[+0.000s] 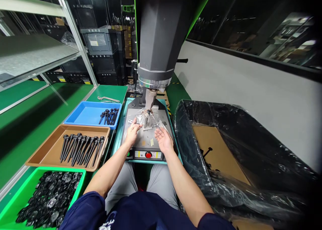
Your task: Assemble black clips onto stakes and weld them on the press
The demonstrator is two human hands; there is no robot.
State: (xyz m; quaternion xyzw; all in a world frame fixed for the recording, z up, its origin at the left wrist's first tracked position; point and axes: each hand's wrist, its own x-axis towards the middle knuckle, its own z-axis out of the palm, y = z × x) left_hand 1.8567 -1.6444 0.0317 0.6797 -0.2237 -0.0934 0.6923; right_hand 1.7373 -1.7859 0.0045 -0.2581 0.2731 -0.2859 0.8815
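Note:
My left hand point(132, 133) is at the left of a small metal fixture point(146, 124), with its fingers apart and nothing visible in them. Across from it, my right hand point(164, 139) is open, palm partly turned up and fingers stretched towards the fixture. A clear plastic sheet point(157, 117) spreads around the fixture, close to the fingertips of both hands; whether they touch it I cannot tell. Above the fixture, the metal tool head point(151, 97) of a dark press machine point(157, 39) reaches down to a small black part point(148, 112).
At left stand a blue tray point(77, 114) and a brown tray point(47, 148), both with black rod-like parts, and a green bin point(15, 193) of black pieces. A wrench point(109, 99) lies behind. A red button point(148, 155) fronts the machine. A black-lined box point(251, 139) stands right.

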